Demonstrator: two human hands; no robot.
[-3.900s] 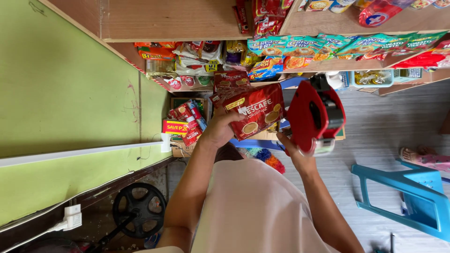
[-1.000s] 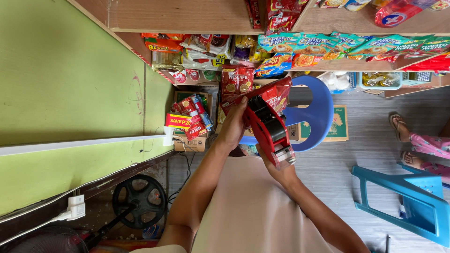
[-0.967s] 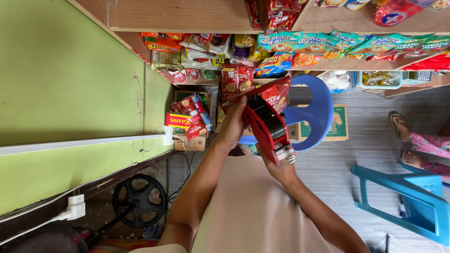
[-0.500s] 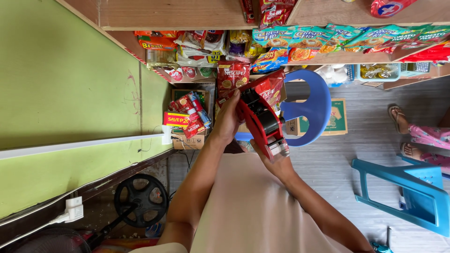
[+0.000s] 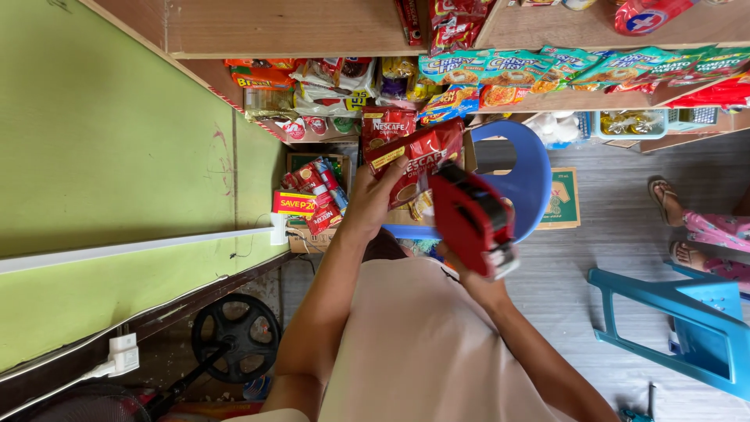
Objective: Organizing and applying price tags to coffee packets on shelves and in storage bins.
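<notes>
My left hand (image 5: 373,202) holds a red coffee sachet pack (image 5: 418,158) up in front of me. My right hand (image 5: 471,273) grips a red price-label gun (image 5: 472,221), whose front end rests against the lower edge of the pack. A second red coffee pack (image 5: 386,126) stands on the shelf just behind the held one. A blue plastic chair (image 5: 525,168) is right behind both hands.
Wooden shelves (image 5: 547,100) above hold several snack bags. A cardboard box of red packets (image 5: 308,205) sits by the green wall (image 5: 109,172). Another blue chair (image 5: 687,332) stands lower right, a person's feet in sandals (image 5: 680,227) beside it. A fan (image 5: 234,340) lies on the floor.
The label gun has swung from beside the pack to against its lower edge. The held pack tilted slightly and stayed in my left hand.
</notes>
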